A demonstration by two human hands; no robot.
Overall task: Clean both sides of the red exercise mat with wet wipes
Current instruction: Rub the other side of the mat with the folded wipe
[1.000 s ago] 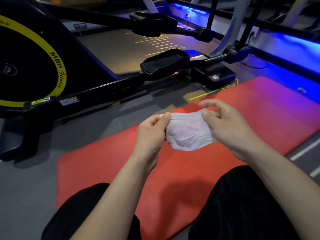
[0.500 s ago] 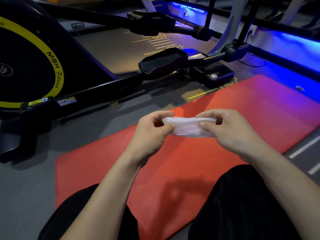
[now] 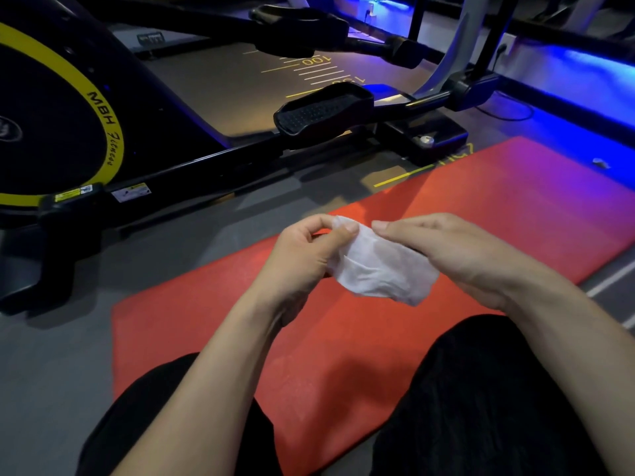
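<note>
**Above the red mat, two hands hold one wet wipe**

Over the middle of the red exercise mat [image 3: 343, 338], both hands hold a white wet wipe [image 3: 381, 266] in the air, clear of the mat's surface. The left hand [image 3: 305, 255] pinches the wipe's upper left corner between thumb and curled forefinger. The right hand [image 3: 460, 252] grips the wipe's right side, its thumb tip lying on the upper edge, close to the left thumb; its fingers curl behind the sheet, hidden from view. The wipe hangs crumpled and partly spread between the two hands, its lower edge drooping toward the mat.

Both bare forearms reach in from the bottom of the view, over legs in black trousers [image 3: 498, 407] that rest on the mat's near edge, one at either side.

The mat lies flat on a grey floor [image 3: 51, 355], running from lower left to upper right, its far end tinted purple by blue strip lighting [image 3: 584, 63]. A small pale scrap [image 3: 600, 163] lies near that far end; what it is cannot be told. Just beyond the mat's far long edge stands a black elliptical trainer [image 3: 171, 173] with a yellow-ringed flywheel housing [image 3: 51, 132] lettered "MBH Fitness" and a studded foot pedal [image 3: 319, 115]. Yellow scale lines marked "100" [image 3: 314, 60] are painted on the floor beyond.
</note>
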